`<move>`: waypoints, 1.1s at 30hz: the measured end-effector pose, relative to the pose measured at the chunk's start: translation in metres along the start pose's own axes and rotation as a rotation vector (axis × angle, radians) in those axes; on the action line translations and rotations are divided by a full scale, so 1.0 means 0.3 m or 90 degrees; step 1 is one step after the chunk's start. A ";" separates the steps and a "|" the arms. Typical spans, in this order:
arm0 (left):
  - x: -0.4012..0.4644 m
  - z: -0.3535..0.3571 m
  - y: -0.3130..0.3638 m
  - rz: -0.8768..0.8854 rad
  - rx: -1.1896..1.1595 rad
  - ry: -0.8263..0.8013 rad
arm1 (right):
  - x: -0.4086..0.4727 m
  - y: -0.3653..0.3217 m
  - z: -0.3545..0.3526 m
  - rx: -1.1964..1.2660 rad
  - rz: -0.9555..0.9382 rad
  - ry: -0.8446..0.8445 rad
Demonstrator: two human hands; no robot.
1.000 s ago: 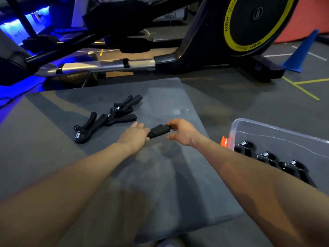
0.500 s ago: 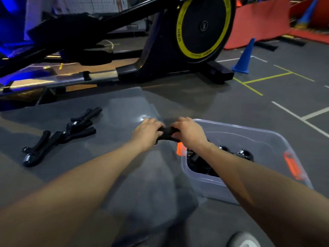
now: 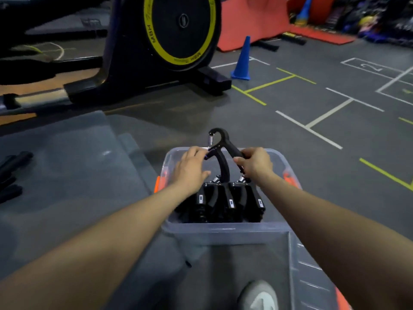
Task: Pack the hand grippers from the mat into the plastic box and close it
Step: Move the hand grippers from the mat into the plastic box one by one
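Black hand gripper held over the clear plastic box

Both grips are closed on its curved matte handles: the left hand pinches one, the right hand wraps the other, coiled steel spring at twelve o'clock. Beneath, more packed grippers stand in a row. At nine o'clock, others lie on the smooth grey mat; a blue cone stands toward one o'clock.

On the dark grey rubber floor (lined in white and yellow) we see a grey foam mat, a clear plastic box, a blue cone and a black exercise machine.
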State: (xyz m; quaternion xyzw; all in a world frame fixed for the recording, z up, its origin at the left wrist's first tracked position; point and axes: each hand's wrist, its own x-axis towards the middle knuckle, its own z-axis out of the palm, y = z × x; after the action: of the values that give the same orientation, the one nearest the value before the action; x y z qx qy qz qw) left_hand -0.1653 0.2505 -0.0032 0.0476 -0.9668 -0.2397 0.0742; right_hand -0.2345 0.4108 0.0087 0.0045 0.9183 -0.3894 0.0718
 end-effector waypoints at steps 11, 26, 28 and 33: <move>0.039 0.155 -0.054 -0.028 0.129 -0.182 | 0.163 0.217 0.047 0.093 0.225 -0.033; 0.052 0.243 -0.199 -0.100 0.160 -0.381 | 0.191 0.302 0.317 0.116 0.329 -0.187; 0.049 0.245 -0.214 -0.099 0.154 -0.392 | 0.198 0.298 0.334 0.037 0.309 -0.186; 0.045 0.246 -0.224 -0.095 0.139 -0.400 | 0.153 0.234 0.289 -0.150 0.214 -0.173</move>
State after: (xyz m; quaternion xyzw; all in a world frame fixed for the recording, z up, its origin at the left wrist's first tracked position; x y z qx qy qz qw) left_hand -0.1869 0.2232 -0.0977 0.0498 -0.9563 -0.1427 -0.2503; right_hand -0.2644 0.3957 -0.1072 0.0962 0.9258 -0.2590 0.2582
